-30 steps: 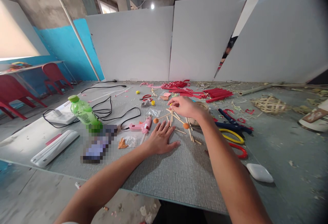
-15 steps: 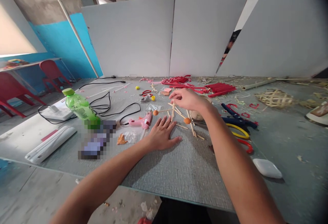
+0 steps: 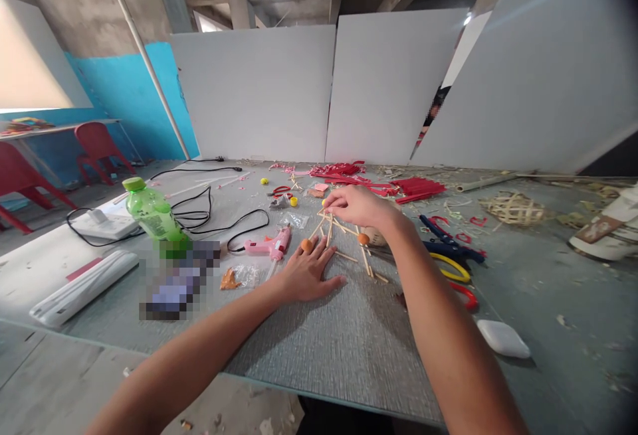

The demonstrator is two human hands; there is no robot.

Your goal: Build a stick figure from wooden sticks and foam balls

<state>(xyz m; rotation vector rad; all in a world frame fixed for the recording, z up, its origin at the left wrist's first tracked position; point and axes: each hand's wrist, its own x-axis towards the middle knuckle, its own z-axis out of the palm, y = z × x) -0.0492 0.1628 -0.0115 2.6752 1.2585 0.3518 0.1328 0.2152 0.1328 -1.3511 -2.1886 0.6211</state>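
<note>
A frame of thin wooden sticks [image 3: 329, 230] stands on the table, with an orange ball [image 3: 363, 239] on its right side and a second orange ball [image 3: 306, 246] at its left, just above my left fingers. My left hand [image 3: 309, 272] lies flat on the tabletop at the frame's near left, fingers spread. From above, my right hand [image 3: 356, 206] pinches the top of the frame where sticks meet. A small yellow piece [image 3: 323, 202] shows by its fingertips; whether it is attached I cannot tell. Loose-looking sticks [image 3: 345, 257] lie at the frame's foot.
Left of my hands are a pink glue gun [image 3: 269, 244], a small plastic bag [image 3: 252, 275] and a green bottle [image 3: 157, 219]. Dark blue pliers [image 3: 451, 249], yellow-and-red handles [image 3: 451, 269] and a white case [image 3: 503, 339] lie right of my right arm. Red strips [image 3: 419, 188] lie behind.
The view has tilted up slightly. The left orange ball has come down and nearer to my left fingers, its stick now slanting. My right hand stays at the frame's top, and the yellow piece now shows.
</note>
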